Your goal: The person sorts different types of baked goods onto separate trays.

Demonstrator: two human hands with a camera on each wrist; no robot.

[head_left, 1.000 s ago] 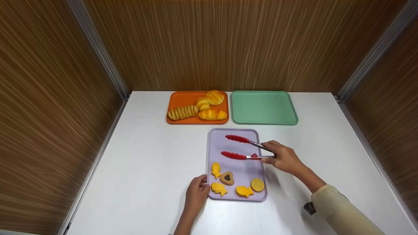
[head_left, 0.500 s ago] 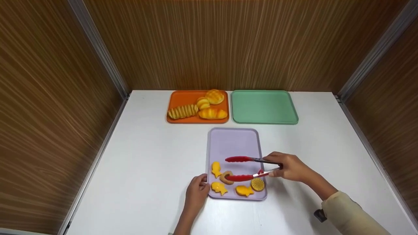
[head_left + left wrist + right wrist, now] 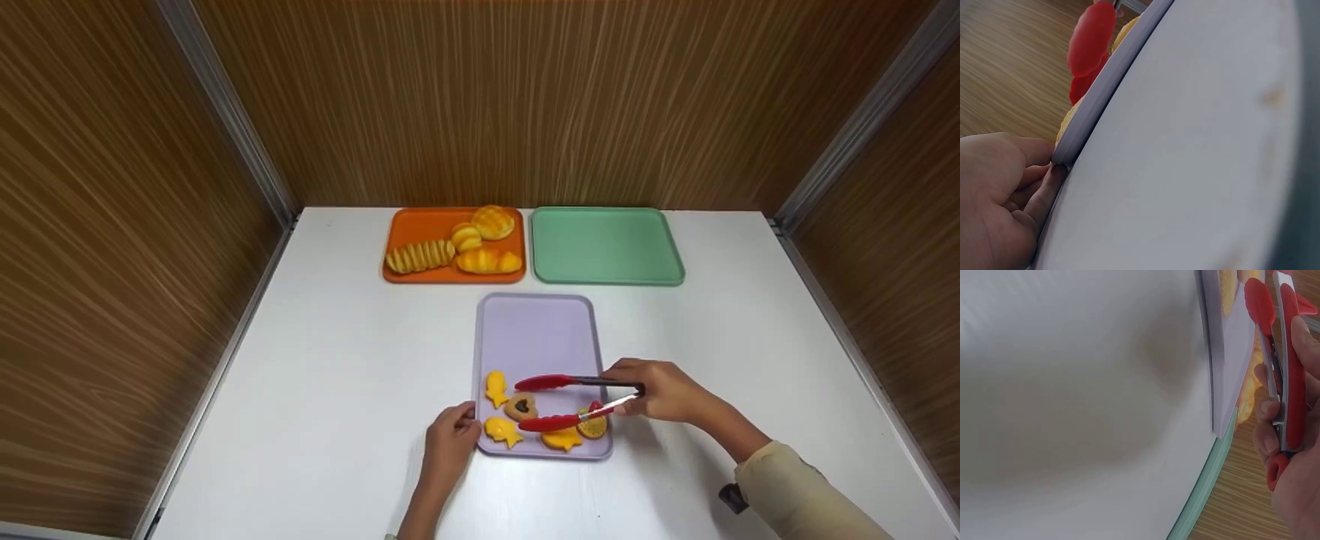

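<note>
My right hand (image 3: 660, 390) grips a pair of red-tipped tongs (image 3: 551, 423), also seen in the right wrist view. The spread arms of the tongs lie on either side of a heart-shaped cookie (image 3: 520, 406) with a dark centre. This cookie lies on a purple tray (image 3: 536, 322). With thumb and fingers, my left hand (image 3: 451, 442) holds the tray's left rim near the front corner; the left wrist view shows the fingertips at that rim. Around the heart are fish-shaped cookies (image 3: 496, 388) and a round cookie (image 3: 592, 426), partly covered by the tongs.
Behind the purple tray stands an orange tray (image 3: 442, 215) bearing several bread pieces, among them a croissant-like roll (image 3: 489, 261). To its right is a green tray (image 3: 607, 246). Wood-patterned panels (image 3: 480, 97) enclose the white table (image 3: 337, 360) at the back and sides.
My right hand has brought the tongs toward the front of the purple tray, from above its middle to around the heart-shaped cookie. My left hand stays at the rim.
</note>
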